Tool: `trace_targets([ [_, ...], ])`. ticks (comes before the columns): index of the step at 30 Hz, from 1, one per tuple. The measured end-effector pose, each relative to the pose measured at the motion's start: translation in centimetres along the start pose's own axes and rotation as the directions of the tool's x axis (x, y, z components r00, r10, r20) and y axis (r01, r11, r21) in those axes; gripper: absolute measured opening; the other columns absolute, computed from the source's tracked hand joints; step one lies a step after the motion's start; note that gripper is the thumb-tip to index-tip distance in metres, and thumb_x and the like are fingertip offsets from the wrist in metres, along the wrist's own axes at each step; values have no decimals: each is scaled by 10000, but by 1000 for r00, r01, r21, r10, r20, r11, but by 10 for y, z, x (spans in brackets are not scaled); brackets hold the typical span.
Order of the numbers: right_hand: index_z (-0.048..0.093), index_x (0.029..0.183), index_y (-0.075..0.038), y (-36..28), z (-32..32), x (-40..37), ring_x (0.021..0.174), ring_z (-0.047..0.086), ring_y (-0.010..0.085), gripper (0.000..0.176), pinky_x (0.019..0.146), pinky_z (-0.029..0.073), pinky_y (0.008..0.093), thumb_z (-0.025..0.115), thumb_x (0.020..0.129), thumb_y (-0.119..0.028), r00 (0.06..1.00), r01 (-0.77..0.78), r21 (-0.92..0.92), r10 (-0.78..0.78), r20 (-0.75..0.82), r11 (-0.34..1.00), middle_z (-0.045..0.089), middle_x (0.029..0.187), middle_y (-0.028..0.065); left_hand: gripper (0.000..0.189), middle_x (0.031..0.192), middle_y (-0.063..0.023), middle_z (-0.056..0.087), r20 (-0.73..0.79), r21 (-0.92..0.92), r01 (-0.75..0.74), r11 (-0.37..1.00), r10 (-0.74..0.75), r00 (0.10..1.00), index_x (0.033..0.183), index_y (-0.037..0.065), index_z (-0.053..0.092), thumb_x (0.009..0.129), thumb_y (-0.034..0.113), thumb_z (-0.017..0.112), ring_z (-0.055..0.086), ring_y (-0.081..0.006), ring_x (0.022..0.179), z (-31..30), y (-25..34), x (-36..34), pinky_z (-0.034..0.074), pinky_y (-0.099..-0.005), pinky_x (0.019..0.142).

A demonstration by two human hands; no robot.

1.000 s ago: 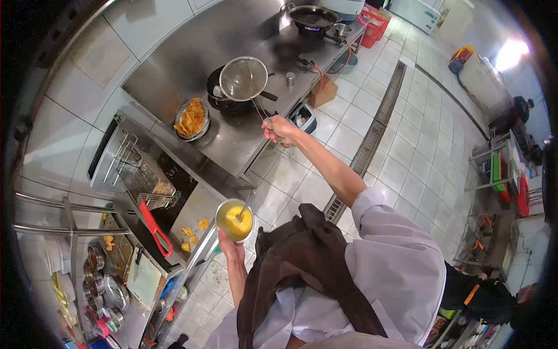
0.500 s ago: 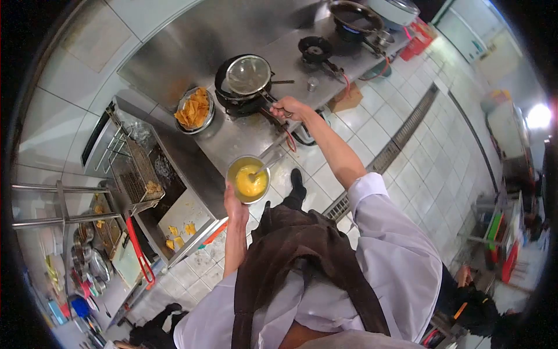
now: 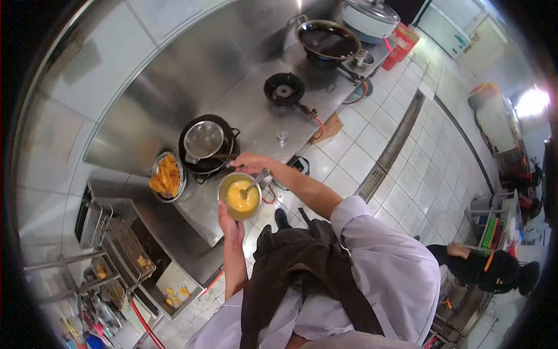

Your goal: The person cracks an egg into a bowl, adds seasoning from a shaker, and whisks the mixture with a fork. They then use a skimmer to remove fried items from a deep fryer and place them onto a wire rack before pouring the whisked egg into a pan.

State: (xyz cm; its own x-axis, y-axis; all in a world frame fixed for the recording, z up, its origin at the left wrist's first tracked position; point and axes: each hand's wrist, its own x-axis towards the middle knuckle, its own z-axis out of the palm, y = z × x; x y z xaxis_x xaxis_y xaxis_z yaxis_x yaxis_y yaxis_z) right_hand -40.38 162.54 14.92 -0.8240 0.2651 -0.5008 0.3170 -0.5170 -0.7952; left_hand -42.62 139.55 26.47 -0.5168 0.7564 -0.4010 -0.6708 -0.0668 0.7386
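My left hand [image 3: 231, 225] is closed on the side of a metal bowl [image 3: 220, 193] of yellow liquid that looks like beaten egg. A metal spoon [image 3: 256, 180] stands in the liquid, its handle leaning over the far right rim. My right hand [image 3: 249, 163] grips the handle of a round mesh strainer [image 3: 203, 139], just beyond the bowl. The strainer lies over a black wok [image 3: 187, 123] on the counter, covering much of its inside.
A bowl of golden fried pieces [image 3: 165, 176] sits left of the wok. Nearer left is a fryer with wire baskets [image 3: 119, 241]. A bare burner [image 3: 283, 90] and a large dark wok [image 3: 328, 39] stand along the counter [image 3: 247, 110]. Another person [image 3: 471, 264] is at right.
The bowl has come closer to the strainer and my right hand. My view has shifted, showing more of the far counter. My right hand keeps hold of the strainer.
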Motion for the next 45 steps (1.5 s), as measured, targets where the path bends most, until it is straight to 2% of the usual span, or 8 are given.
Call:
trace_targets([
  [4, 591, 854, -24, -28, 1, -80, 554, 556, 126, 251, 485, 433, 251, 640, 836, -270, 941, 138, 440, -256, 220, 887, 578, 635, 25, 453, 1217, -99, 514, -125, 62, 40, 997, -32, 992, 1241, 24, 425, 975, 376, 322, 516, -222, 1107, 46, -6, 24, 414, -370, 940],
  [16, 586, 868, -25, 36, -69, -44, 549, 542, 110, 262, 477, 415, 243, 649, 825, -275, 801, 521, 13, -494, 339, 853, 568, 650, 16, 496, 1268, -96, 478, -135, 24, 17, 1000, -14, 991, 1288, 85, 383, 958, 447, 308, 512, -269, 1119, 177, -82, 35, 493, -485, 817],
  [28, 580, 882, -26, 43, -90, 62, 544, 527, 94, 275, 469, 398, 236, 658, 814, -280, 54, 996, 45, -935, 351, 74, 557, 666, 8, 496, 1232, -81, 503, -351, 30, -189, 982, 187, 917, 1287, 93, 386, 958, 451, 286, 531, -272, 1078, 202, -106, 18, 491, -491, 758],
  [29, 580, 882, -26, 40, -104, 49, 544, 527, 94, 275, 469, 398, 236, 658, 814, -280, 62, 996, 40, -930, 363, 82, 557, 666, 8, 496, 1232, -81, 503, -353, 14, -190, 982, 182, 918, 1287, 93, 386, 958, 451, 286, 531, -272, 1078, 194, -109, 23, 491, -491, 758],
  [31, 589, 915, -34, 1, -140, -25, 511, 483, 88, 318, 442, 356, 224, 620, 828, -338, 846, 533, 59, -533, -7, 844, 534, 684, 0, 495, 1253, -84, 487, -319, 23, -172, 985, 170, 932, 1296, 104, 379, 958, 452, 285, 514, -277, 1106, 190, -111, 30, 487, -502, 779],
  [39, 616, 951, -45, -126, -236, -207, 606, 453, 42, 288, 490, 333, 196, 559, 866, -315, 670, 733, 313, -721, -177, 604, 534, 711, -29, 430, 1223, -102, 505, -170, 102, -154, 983, 170, 971, 1264, 52, 412, 966, 356, 346, 531, -274, 1082, 249, -122, 114, 449, -469, 883],
  [41, 628, 885, -29, -147, -263, -208, 647, 525, 95, 190, 561, 407, 249, 578, 848, -208, 571, 691, -414, -798, -190, 593, 582, 706, 16, 430, 1215, -103, 509, -166, 128, -99, 987, 119, 979, 1260, 50, 418, 969, 356, 339, 534, -269, 1074, 291, -122, 136, 452, -452, 885],
  [45, 629, 858, -8, -205, -326, -227, 658, 514, 76, 144, 563, 412, 262, 594, 838, -146, 608, 576, -567, -772, -183, 588, 596, 747, 24, 427, 1168, -97, 526, -80, 95, -43, 995, 51, 996, 1203, 26, 462, 977, 360, 323, 548, -221, 1038, 346, -140, 206, 454, -376, 880],
])
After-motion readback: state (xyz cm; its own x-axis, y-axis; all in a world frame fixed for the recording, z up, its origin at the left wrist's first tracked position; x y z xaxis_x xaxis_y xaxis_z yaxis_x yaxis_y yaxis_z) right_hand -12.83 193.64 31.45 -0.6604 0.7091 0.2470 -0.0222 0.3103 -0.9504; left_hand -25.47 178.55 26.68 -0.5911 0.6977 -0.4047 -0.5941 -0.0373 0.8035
